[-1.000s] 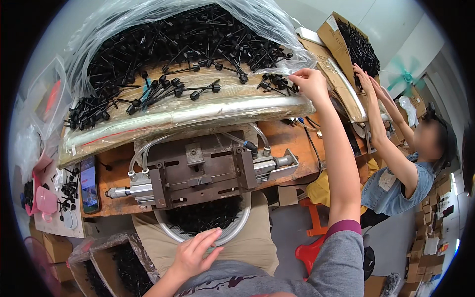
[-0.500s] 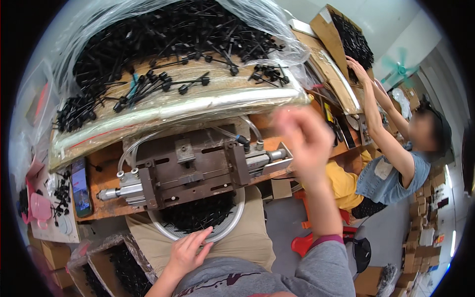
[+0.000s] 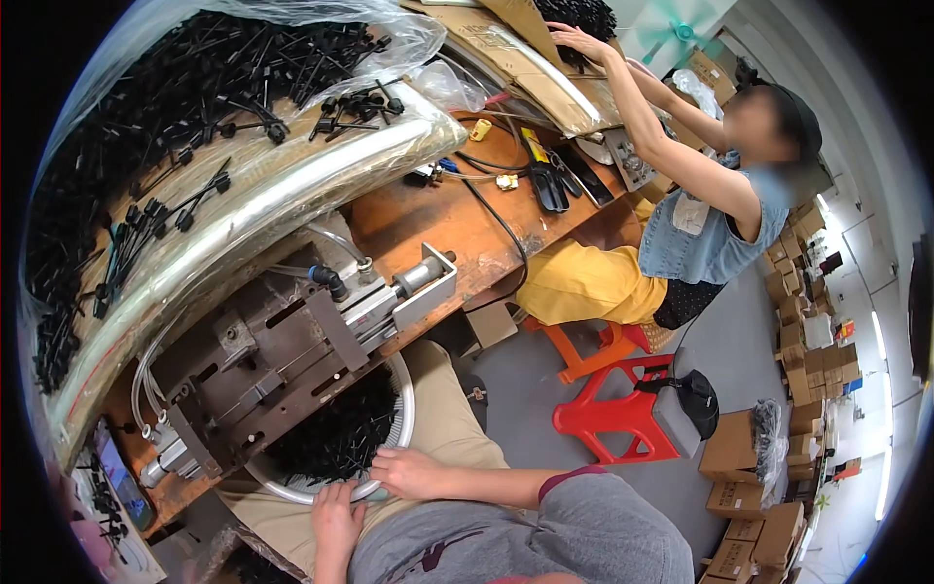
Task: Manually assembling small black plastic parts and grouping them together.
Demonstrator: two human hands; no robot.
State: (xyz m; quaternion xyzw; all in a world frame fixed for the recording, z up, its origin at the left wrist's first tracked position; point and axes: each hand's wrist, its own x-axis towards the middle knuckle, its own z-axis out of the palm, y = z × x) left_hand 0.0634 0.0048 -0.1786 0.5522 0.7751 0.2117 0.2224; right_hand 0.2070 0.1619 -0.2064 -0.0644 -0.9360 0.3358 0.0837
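Two bare hands rest at the near rim of a round white plastic basin that sits in the person's lap, on tan trousers. The basin holds a heap of small black plastic parts, and it lies partly under the front edge of the workbench.

Right hand: lies across the basin's lower rim, fingers curled loosely over the edge and touching it. Whether anything sits inside the fingers cannot be told.

Left hand: just beside the right, lower, fingertips up against the rim's underside. Fingers bent, not clenched; no part seen in them, grip uncertain.

Above the basin: a dark grey metal press fixture with a silver pneumatic cylinder and clear hoses, bolted to the brown wooden workbench. Behind it, a long tray lined with clear plastic sheeting, piled with black stemmed plastic pieces; loose ones are scattered along its front lip.

To the right: a co-worker in a sleeveless blue denim top and yellow trousers, seated on an orange plastic stool, one hand reaching up into a cardboard box of black parts. A red plastic stool stands near, with a dark bag on it. Brown cartons are stacked along the far right wall.
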